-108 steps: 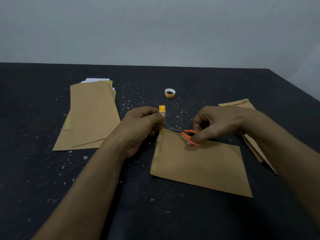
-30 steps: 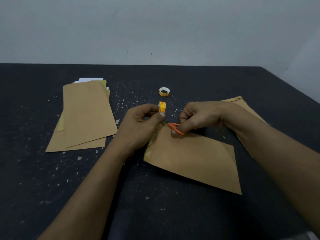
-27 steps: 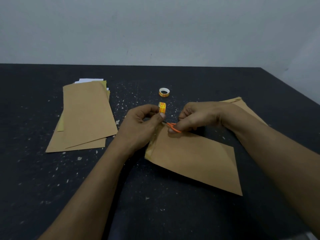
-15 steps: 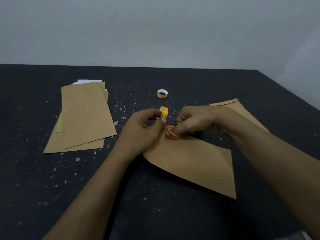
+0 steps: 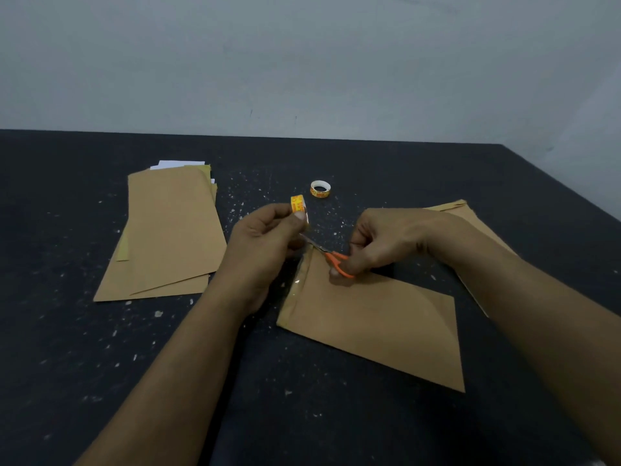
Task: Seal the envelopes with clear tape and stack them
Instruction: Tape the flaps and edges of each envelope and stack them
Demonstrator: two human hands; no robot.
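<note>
A brown envelope [image 5: 376, 321] lies flat in the middle of the black table [image 5: 336, 415], with shiny clear tape along its left flap edge. My left hand [image 5: 265, 243] pinches a small orange-yellow tape roll [image 5: 298, 205] raised just above that edge. My right hand [image 5: 386, 240] grips orange-handled scissors [image 5: 331, 257], blades pointing left toward the strip under the roll. A stack of brown envelopes [image 5: 168, 230] lies at the left. More envelopes [image 5: 470, 220] lie at the right, mostly hidden by my right forearm.
A second tape roll [image 5: 320, 189] lies flat further back on the table. White paper peeks out behind the left stack. Pale specks dot the dark tabletop. A grey wall stands behind the table, whose right edge runs diagonally.
My left hand has lifted the tape roll a little higher and leftward. The scissors have drawn back to the right, and the blades now show between my hands.
</note>
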